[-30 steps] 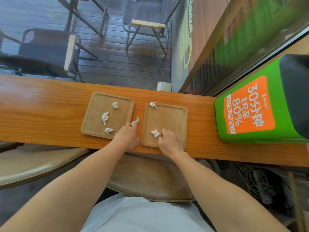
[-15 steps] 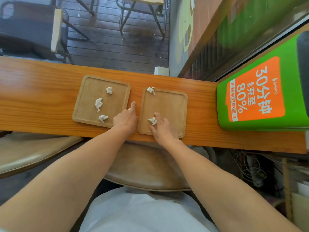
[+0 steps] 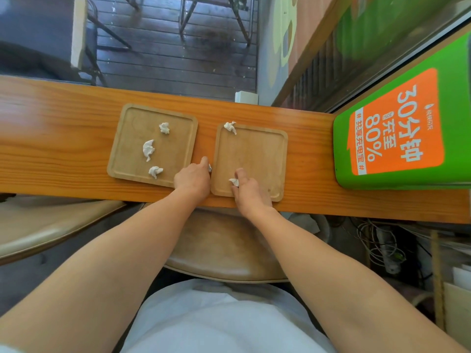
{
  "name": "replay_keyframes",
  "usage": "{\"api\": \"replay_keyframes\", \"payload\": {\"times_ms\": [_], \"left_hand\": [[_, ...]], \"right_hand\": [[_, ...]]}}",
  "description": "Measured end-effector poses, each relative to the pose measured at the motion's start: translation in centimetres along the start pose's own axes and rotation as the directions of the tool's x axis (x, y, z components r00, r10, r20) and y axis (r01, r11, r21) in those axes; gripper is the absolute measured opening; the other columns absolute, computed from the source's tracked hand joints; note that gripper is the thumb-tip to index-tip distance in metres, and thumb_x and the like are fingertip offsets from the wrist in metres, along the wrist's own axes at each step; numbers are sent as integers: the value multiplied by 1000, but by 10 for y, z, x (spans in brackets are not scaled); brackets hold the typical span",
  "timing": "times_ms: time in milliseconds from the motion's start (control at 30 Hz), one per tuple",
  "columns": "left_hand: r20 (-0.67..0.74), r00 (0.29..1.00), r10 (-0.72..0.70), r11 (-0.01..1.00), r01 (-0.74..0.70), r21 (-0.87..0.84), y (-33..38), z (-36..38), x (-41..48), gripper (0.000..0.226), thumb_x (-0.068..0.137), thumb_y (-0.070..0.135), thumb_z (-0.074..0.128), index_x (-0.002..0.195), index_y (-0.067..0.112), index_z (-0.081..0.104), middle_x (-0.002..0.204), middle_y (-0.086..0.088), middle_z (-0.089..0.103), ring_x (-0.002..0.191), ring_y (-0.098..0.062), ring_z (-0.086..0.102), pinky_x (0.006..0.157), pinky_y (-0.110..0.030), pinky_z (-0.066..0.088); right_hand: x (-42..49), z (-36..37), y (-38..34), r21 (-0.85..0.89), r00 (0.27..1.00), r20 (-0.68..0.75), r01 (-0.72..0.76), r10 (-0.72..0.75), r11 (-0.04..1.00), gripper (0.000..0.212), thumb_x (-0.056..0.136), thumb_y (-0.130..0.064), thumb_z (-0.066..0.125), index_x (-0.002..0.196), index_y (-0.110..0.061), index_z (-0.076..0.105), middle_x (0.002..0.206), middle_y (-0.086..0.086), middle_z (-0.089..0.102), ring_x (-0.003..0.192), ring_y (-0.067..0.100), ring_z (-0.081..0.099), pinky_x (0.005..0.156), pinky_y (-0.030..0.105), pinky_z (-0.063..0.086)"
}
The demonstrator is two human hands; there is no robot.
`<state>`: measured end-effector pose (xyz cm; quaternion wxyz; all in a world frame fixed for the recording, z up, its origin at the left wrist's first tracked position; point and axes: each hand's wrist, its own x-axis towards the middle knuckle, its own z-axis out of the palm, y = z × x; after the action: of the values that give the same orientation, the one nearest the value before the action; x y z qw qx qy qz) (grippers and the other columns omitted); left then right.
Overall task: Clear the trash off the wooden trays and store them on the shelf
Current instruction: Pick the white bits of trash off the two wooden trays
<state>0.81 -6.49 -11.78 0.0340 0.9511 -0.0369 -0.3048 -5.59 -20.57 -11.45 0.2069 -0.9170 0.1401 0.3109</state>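
1. Setting: a long wooden counter (image 3: pixel 63 138) runs across the middle of the frame. Behind it, at the top, a dark slatted deck (image 3: pixel 178 54) with chair legs is visible through glass.
2. A green box (image 3: pixel 397 131) with an orange label stands on the counter at the right edge of the frame.
3. Left tray (image 3: pixel 132 138): centre-left of the frame, flat on the counter. It carries three paper wads: one at its upper right (image 3: pixel 164 127), one at mid-tray (image 3: pixel 148 149), one at its lower edge (image 3: pixel 155 171).
4. Right tray (image 3: pixel 260 154): just beside the left tray, apart by a narrow strip of counter. One wad (image 3: pixel 230 127) sits on its upper-left corner rim.
5. Left hand (image 3: pixel 192 179): rests in the strip between the trays, fingers curled, index finger extended. A small scrap (image 3: pixel 209 168) shows at its fingertip side; whether the hand grips it cannot be told.
6. Right hand (image 3: pixel 251 191): over the lower-left part of the right tray, thumb and fingers pinched narrowly on a wad (image 3: pixel 234 182).
7. Progress, as judged: early stage. Trash collection has started; no tray is fully cleared.
8. Remaining: four wads lie loose on the trays. Both trays are on the counter, not yet stacked or stored. No shelf is in view.
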Motion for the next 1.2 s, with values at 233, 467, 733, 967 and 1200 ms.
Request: {"api": "replay_keyframes", "payload": {"times_ms": [233, 467, 733, 967, 1200], "left_hand": [[-5, 999, 50, 993, -50, -105, -5, 3, -6, 10, 96, 22, 46, 98, 15, 38, 93, -12, 62, 74, -29, 54, 58, -39, 40], [25, 994, 104, 985, -99, -139, -14, -3, -17, 26, 95, 20, 41, 121, 21, 40, 81, -6, 58, 69, -28, 57, 57, -39, 48], [101, 993, 60, 982, -40, -182, -20, -16, -33, 21, 94, 26, 37, 101, 13, 52, 97, -11, 59, 86, -33, 58, 74, -43, 51], [44, 999, 7, 990, -1, -141, -28, -28, -38, 34, 94, 41, 38, 85, 15, 58, 88, -6, 58, 77, -27, 58, 66, -37, 48], [26, 999, -43, 995, 45, -89, -33, -30, -36, 36, 103, 33, 31, 100, 13, 61, 93, -9, 64, 82, -30, 62, 64, -39, 45]], "right_hand": [[0, -2, 2, 11, 999, 37, -6, 5, 1000, 24, 100, -30, 37, 122, -27, 31, 92, 8, 56, 76, 25, 57, 68, 46, 53], [-7, -10, 3, 50, 999, 31, -38, 36, 998, 9, 98, -23, 35, 103, -18, 41, 83, 6, 53, 70, 21, 54, 57, 37, 42], [-9, -28, 0, 38, 999, 38, -8, 7, 999, 21, 101, -28, 29, 93, -15, 43, 83, 6, 50, 71, 24, 52, 60, 34, 39], [3, -40, -8, 39, 1000, -5, 11, -11, 999, 26, 101, -36, 31, 93, -16, 46, 79, 2, 49, 67, 16, 49, 52, 33, 36], [15, -48, -15, -1, 997, 33, 69, -69, 998, 18, 93, -7, 46, 104, -17, 55, 98, 1, 51, 84, 20, 53, 69, 32, 47]]}}
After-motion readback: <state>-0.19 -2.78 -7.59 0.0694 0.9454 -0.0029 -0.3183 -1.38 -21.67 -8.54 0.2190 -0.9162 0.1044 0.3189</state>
